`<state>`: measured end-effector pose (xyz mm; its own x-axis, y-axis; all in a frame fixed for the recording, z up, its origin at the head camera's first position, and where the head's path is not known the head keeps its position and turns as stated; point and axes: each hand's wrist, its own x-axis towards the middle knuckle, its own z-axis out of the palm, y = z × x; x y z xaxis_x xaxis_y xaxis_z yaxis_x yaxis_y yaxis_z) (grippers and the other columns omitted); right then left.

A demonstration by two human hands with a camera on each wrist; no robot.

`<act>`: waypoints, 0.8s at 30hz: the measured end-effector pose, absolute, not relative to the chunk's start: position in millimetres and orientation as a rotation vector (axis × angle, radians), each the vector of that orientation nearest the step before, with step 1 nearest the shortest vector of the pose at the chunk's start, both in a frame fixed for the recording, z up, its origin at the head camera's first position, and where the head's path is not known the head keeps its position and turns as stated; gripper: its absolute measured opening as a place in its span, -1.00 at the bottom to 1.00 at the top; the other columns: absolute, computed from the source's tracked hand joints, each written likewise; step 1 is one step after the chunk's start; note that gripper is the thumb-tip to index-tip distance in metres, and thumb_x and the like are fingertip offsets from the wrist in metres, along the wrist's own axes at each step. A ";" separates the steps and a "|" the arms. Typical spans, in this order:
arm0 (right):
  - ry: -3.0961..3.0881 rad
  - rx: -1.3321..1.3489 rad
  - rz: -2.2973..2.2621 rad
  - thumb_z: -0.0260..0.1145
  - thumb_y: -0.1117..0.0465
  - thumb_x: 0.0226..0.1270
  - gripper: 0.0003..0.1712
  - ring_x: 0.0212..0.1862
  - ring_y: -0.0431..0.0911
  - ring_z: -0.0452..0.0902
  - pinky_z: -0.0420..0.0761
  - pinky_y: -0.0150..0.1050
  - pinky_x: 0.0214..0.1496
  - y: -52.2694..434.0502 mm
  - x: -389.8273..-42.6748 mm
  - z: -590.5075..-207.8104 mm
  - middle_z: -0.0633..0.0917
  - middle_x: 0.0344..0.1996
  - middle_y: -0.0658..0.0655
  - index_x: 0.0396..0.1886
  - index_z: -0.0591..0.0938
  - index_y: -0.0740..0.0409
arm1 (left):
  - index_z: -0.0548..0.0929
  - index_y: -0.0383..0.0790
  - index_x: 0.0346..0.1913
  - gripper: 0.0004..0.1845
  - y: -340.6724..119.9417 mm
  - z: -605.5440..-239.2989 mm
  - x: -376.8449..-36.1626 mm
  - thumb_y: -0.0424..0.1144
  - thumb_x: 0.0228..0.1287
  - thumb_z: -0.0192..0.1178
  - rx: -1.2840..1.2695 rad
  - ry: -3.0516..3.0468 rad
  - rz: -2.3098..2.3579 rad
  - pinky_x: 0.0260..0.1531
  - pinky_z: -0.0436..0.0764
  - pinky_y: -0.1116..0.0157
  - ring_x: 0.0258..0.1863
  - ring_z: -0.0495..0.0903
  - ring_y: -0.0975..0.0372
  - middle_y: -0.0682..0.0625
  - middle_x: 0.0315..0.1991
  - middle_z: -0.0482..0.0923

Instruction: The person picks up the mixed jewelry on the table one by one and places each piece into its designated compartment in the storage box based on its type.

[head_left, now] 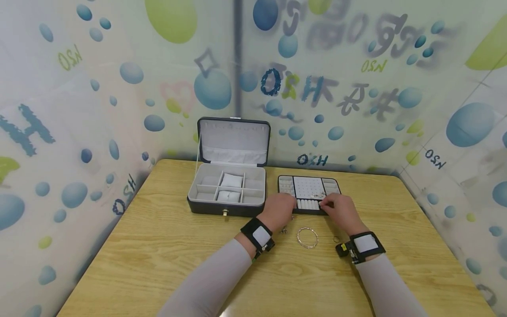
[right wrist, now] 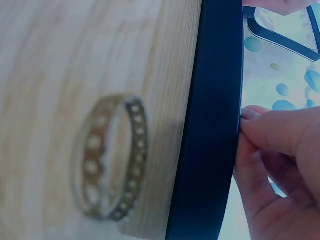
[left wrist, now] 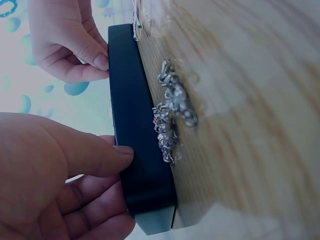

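My left hand (head_left: 279,207) grips the front left corner of a shallow black jewelry tray (left wrist: 132,90), its thumb against the front wall. The tray has pale compartments, a dotted panel and white ring rolls (head_left: 308,204). Over the right end of these rolls is my right hand (head_left: 343,212), thumb and forefinger together at the tray's top edge. Whether something sits between those fingertips is hidden. Close in front of the tray lie silvery jewelry pieces (left wrist: 175,97) set with stones, near my left hand. A studded ring (right wrist: 139,135) stands on the table near my right wrist.
Left of the tray stands a black jewelry box (head_left: 207,208) with its lid (head_left: 233,141) raised. Two pale cushions (head_left: 231,180) sit in its compartments. A round bangle (head_left: 298,237) lies on the wooden table (head_left: 158,246). Printed walls enclose the table's back and sides.
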<state>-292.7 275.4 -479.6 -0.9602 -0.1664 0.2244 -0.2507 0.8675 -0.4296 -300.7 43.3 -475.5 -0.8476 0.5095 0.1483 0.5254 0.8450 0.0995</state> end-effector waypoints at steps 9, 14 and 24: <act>-2.885 0.295 0.692 0.47 0.34 0.40 -0.94 -0.14 0.05 0.69 0.68 0.09 -0.01 274.7 -295.3 -480.7 0.83 -0.20 0.21 -0.29 0.80 0.26 | 0.83 0.06 -0.19 -0.88 44.0 -475.6 -301.0 -0.11 0.25 0.53 -0.808 -2.915 -0.198 -0.38 0.67 0.26 -0.23 0.72 0.28 0.14 -0.18 0.81; -2.903 0.262 0.697 0.46 0.33 0.41 -0.93 -0.13 0.05 0.68 0.68 0.09 -0.01 272.6 -295.2 -479.1 0.83 -0.19 0.21 -0.27 0.80 0.27 | 0.83 0.06 -0.15 -0.86 44.1 -476.1 -300.6 -0.10 0.26 0.53 -0.807 -2.920 -0.191 -0.34 0.69 0.26 -0.19 0.73 0.28 0.14 -0.14 0.81; -2.897 0.239 0.675 0.46 0.36 0.39 -0.95 -0.17 0.04 0.67 0.68 0.06 -0.06 267.9 -292.9 -474.5 0.84 -0.20 0.22 -0.28 0.82 0.25 | 0.82 0.05 -0.17 -0.89 44.3 -477.6 -302.0 -0.12 0.29 0.50 -0.809 -2.922 -0.200 -0.35 0.66 0.27 -0.22 0.71 0.29 0.14 -0.16 0.80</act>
